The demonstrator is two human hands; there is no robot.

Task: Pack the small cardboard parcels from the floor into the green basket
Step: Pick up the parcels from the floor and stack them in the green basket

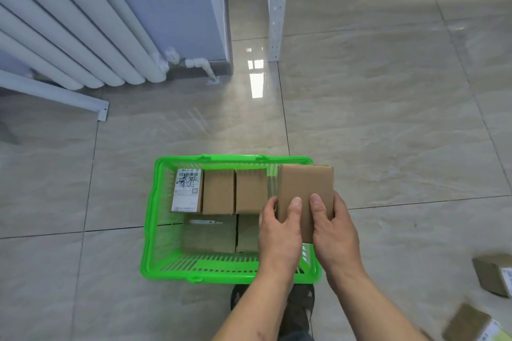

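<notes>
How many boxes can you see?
8: four standing or lying in the basket besides a labelled box, one box held by both hands, two on the floor at right. More may be hidden.

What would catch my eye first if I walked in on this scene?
The bright green basket on the pale tiled floor stands out most, with several cardboard parcels packed inside it. Right above its right side, the left hand and the right hand together hold one more plain brown parcel. Two further parcels lie on the floor at the lower right.
</notes>
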